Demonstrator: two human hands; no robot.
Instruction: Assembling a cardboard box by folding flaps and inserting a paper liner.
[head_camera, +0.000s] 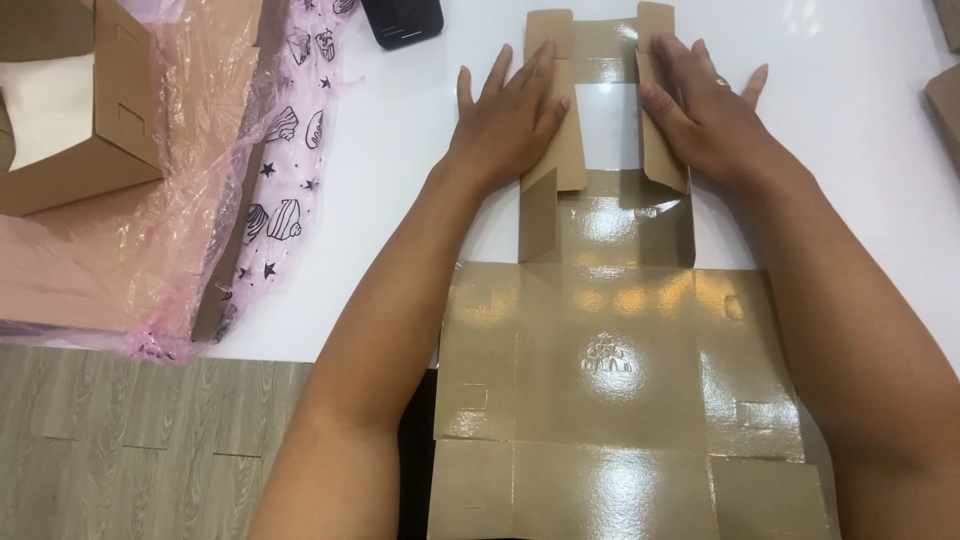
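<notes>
Left hand (512, 118) flat, fingers spread, pressing down a folded side flap (553, 150) of the flat cardboard box blank (600, 380); right hand (700, 115) likewise flat and open, fingers slightly apart, pressing the opposite flap (660, 150); between the two hands, a rectangular window in the blank with white table (850, 150) showing through; nearer than the hands, toward the body, the glossy brown remainder of the blank lying flat, reaching over the table edge; beyond the left hand, a dark phone-like object (402, 20); well out to the left of the left hand, crumpled pink plastic wrap (210, 200) with star prints and an assembled brown box (75, 110).
</notes>
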